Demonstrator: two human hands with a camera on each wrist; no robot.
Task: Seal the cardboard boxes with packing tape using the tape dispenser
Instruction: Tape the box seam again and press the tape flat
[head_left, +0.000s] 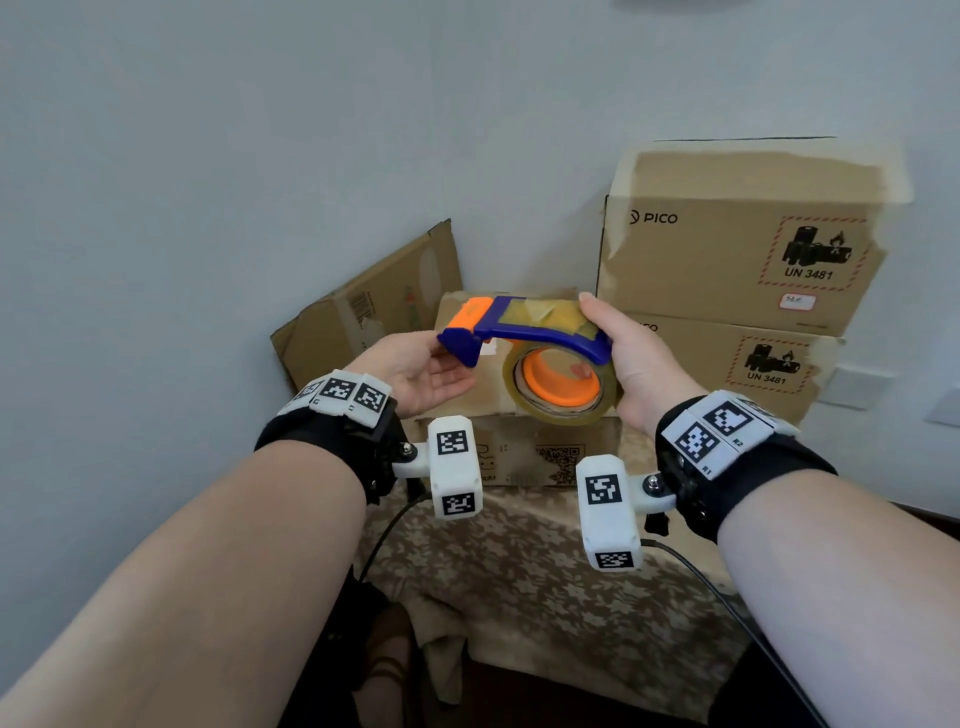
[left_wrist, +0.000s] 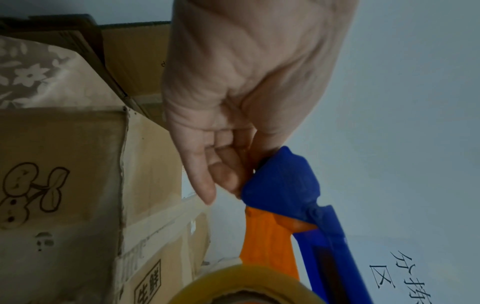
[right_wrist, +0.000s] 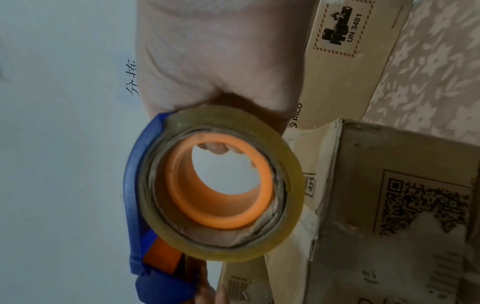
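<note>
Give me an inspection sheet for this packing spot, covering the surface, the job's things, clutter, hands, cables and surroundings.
Surface: table covered by a beige floral cloth.
Job's things: blue and orange tape dispenser held in the air, loaded with a clear tape roll; small box directly behind it on the table; two stacked PICO boxes to the right.
Clutter: flattened cardboard leaning on the wall.
Hands: right hand grips the dispenser at the roll end; left hand touches its blue front tip with the fingers.
Cables: black wrist-camera leads hang over the table.
Surroundings: plain pale wall, with wall plates at the right edge.
</note>
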